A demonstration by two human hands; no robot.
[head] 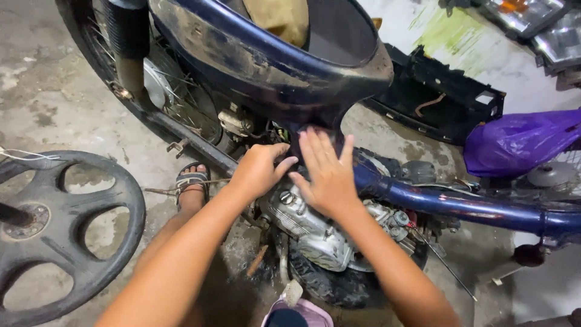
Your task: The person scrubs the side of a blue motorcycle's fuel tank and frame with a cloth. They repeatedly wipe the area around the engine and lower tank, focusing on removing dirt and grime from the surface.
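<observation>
Head view: both hands (pixel 296 172) pressed on blue motorcycle frame (pixel 460 206) above engine (pixel 308 227).

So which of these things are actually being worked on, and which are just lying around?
In hand: left hand and right hand on the blue motorbike frame, above the engine.

Lying about: black wheel, purple bag, black plastic panel.

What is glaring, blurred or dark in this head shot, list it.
Head view: glare on the silver engine casing and the glossy blue frame tube; both the left hand and right hand sharp, with no motion blur; deep shadow under the dark blue body panel; wide-angle bending of the black wheel at the edge.
</observation>
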